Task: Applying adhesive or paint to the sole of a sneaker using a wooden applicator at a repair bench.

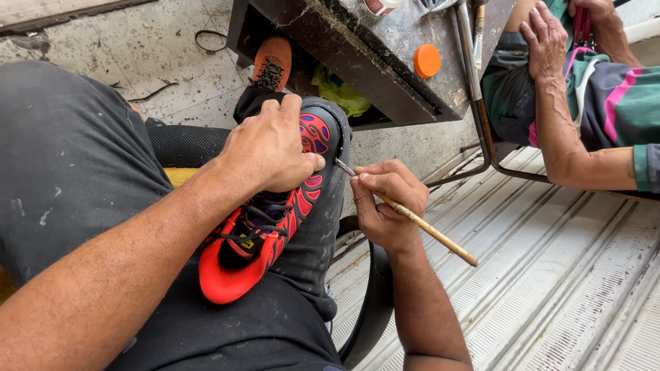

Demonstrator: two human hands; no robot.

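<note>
Your left hand (269, 148) is clamped over the toe end of a red and black sneaker (265, 227) lying on your lap, sole side turned toward your right. Your right hand (385, 206) pinches a thin wooden-handled brush (419, 221) like a pencil, its metal ferrule and tip touching the shoe's side near the sole edge, just beside your left thumb.

Risks:
- The shoe sits on your thigh, not on anything firm. If the left grip loosens, it likely rolls and the brush skids onto the coloured upper.
- The tip is very close to your left thumb; a slip smears the thumb, and then the shoe.
- Your right wrist looks unsupported, so a shaky stroke could stray off the seam.
- Whatever is on the brush can drip onto your dark trousers (75, 165).
- Another person's arm (560, 130) rests close on the right, beside the dirty metal bench (385, 62) with an orange lid (427, 60); a bump from there would jog your brush hand.

Cannot tell how loaded the bristles are.
</note>
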